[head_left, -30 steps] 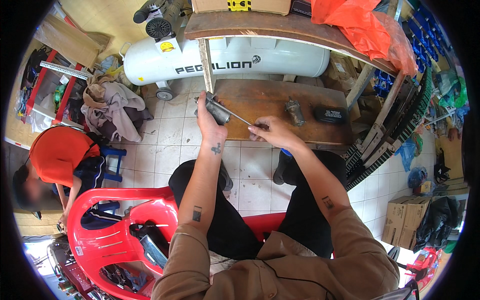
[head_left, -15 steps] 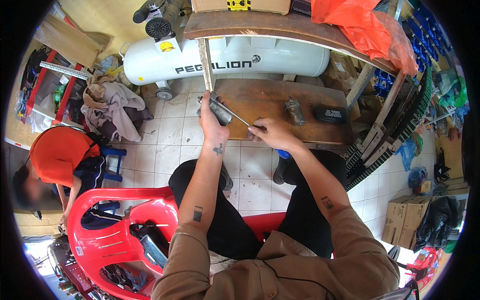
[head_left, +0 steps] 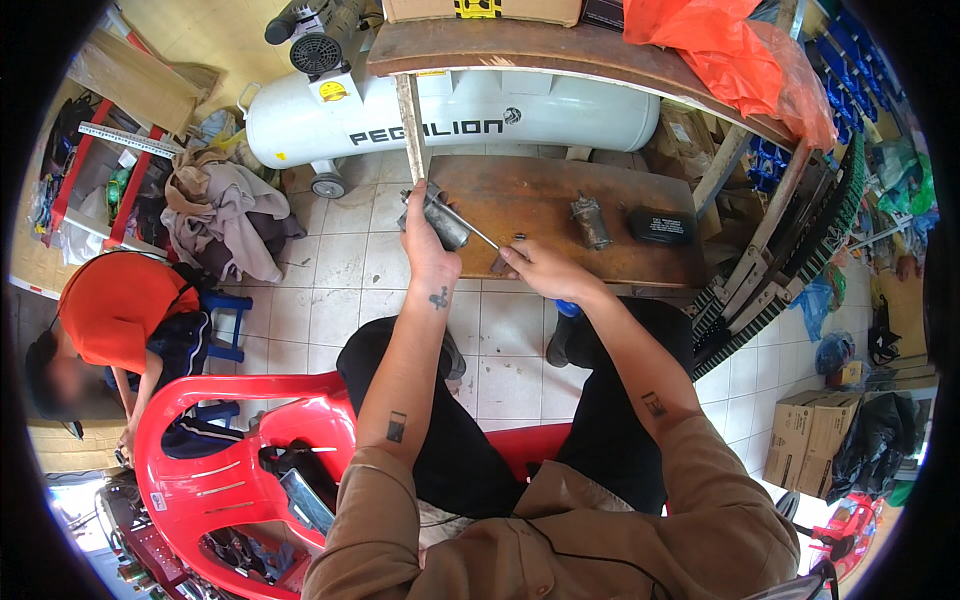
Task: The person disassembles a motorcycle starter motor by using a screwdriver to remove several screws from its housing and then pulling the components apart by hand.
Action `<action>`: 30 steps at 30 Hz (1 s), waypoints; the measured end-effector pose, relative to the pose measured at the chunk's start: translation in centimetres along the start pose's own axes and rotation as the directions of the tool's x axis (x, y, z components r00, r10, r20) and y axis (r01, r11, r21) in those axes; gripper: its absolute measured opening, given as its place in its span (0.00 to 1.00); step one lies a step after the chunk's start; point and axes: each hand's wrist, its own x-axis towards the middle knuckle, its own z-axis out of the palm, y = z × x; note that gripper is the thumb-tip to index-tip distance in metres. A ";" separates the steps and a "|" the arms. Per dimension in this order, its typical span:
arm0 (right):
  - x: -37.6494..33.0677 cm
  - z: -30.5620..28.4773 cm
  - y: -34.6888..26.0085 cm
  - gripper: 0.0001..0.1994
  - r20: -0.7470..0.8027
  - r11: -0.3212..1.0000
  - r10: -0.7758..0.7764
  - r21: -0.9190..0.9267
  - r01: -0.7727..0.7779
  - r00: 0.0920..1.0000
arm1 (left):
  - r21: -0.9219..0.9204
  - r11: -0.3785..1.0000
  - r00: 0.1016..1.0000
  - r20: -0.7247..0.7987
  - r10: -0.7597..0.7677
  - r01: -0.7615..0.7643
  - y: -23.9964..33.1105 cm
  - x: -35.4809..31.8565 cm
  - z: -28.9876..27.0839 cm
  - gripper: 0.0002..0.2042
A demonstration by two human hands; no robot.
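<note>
My left hand [head_left: 430, 245] is wrapped round a grey metal cylindrical part [head_left: 447, 226], which looks like a small motor. It holds the part tilted above the near left portion of a low brown wooden table [head_left: 500, 180]. My right hand [head_left: 540, 268] is closed on the near end of a thin-shafted metal tool [head_left: 472, 227]. The shaft slants up and left to the cylinder's far end, where fingers and part hide its tip. A dark piece at the gripped end may be a handle. A second grimy metal cylinder [head_left: 591, 222] rests on the table, beside a black case [head_left: 661, 226].
A white air compressor tank [head_left: 560, 110] stands behind the table. Above it runs a wooden shelf [head_left: 500, 42] with an orange plastic bag [head_left: 700, 50]. Red plastic chairs [head_left: 240, 400] are around me. At left a person in orange [head_left: 125, 310] bends down. Cardboard boxes [head_left: 812, 440] stand right.
The cylinder has turned slightly in my left hand and shifted a little. My right hand has changed its angle on the tool, and a dark piece shows more clearly at the gripped end.
</note>
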 end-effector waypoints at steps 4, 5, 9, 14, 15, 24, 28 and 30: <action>0.2 0.0 0.9 0.21 -0.054 0.998 -0.060 -0.017 0.060 0.997 | -0.007 1.000 1.000 0.021 -0.008 0.008 -0.1 -0.2 0.2 0.15; 0.1 0.1 0.6 0.20 -0.085 0.998 -0.043 -0.053 0.039 0.995 | -0.010 1.000 1.000 0.026 -0.006 0.006 -0.1 -0.2 0.2 0.15; 0.0 0.8 -0.2 0.21 -0.218 0.989 -0.034 -0.148 0.001 0.975 | -0.001 1.000 0.999 0.029 -0.015 0.015 -0.3 -0.4 0.3 0.15; -0.2 0.6 -0.9 0.24 -0.076 0.991 0.017 0.136 -0.006 0.997 | -0.011 1.000 1.000 0.011 -0.008 0.008 -0.3 -0.6 0.2 0.15; -0.2 0.4 -0.6 0.25 -0.028 0.983 0.021 0.183 -0.015 0.999 | 0.014 1.000 1.000 0.014 -0.016 0.016 -0.3 -0.6 0.2 0.14; 0.0 0.9 -0.3 0.19 -0.111 0.976 0.004 0.217 0.020 0.994 | -0.013 0.999 0.999 0.005 -0.043 0.044 -0.2 -0.4 0.0 0.15; 0.6 0.9 0.9 0.19 -0.201 0.997 -0.073 0.006 0.075 0.977 | 0.016 0.999 0.999 0.014 -0.044 0.044 -0.6 -0.5 0.3 0.15; 0.1 1.0 -0.5 0.20 -0.165 0.995 -0.014 0.099 0.031 0.986 | 0.014 0.999 0.999 0.014 -0.042 0.042 -0.5 -0.2 -0.1 0.15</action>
